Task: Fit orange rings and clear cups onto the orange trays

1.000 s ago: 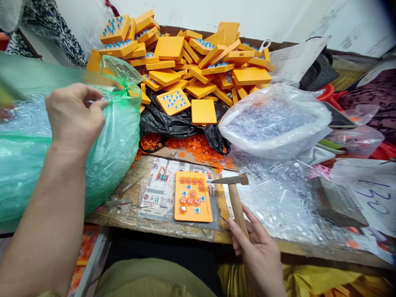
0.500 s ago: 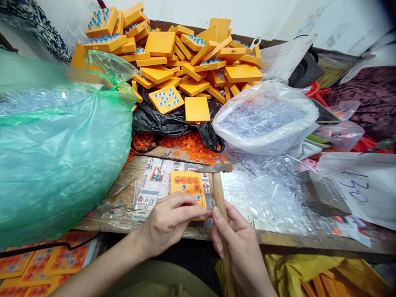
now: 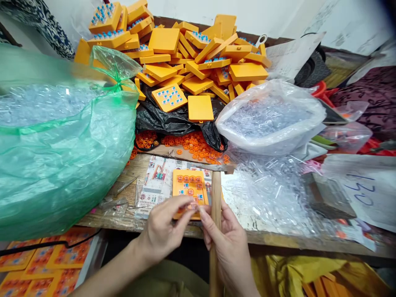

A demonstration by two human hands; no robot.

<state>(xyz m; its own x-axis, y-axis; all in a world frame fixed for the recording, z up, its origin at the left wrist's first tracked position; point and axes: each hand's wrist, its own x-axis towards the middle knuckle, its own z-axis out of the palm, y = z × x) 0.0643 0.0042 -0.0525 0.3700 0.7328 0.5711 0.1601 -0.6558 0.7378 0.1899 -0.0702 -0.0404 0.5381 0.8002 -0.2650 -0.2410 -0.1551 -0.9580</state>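
A square yellow-orange plastic panel (image 3: pixel 201 200) lies on a printed sheet at the table's front. Orange ring pieces sit in its upper rows, with small blue parts showing elsewhere. My left hand (image 3: pixel 168 220) is over the panel's lower left, thumb and fingertips pinching a small orange and clear piece (image 3: pixel 193 205). My right hand (image 3: pixel 224 235) holds a hammer (image 3: pixel 215 192) upright by its wooden handle, its metal head above the panel's upper right. The right thumb and fingertip come together beside the left fingertips; whether they also grip a small part cannot be made out.
A green bag (image 3: pixel 64 165) of clear parts bulges at left. Behind lies a pile of yellow cases (image 3: pixel 163 40) on black plastic, with loose orange rings (image 3: pixel 198 146) below. A white bag (image 3: pixel 269 119) and loose clear parts (image 3: pixel 272 189) are at right.
Both hands have come closer together over the panel's lower edge. My left fingertips have lifted and now show an orange piece. The hammer has swung more upright. The whole view has shifted slightly.
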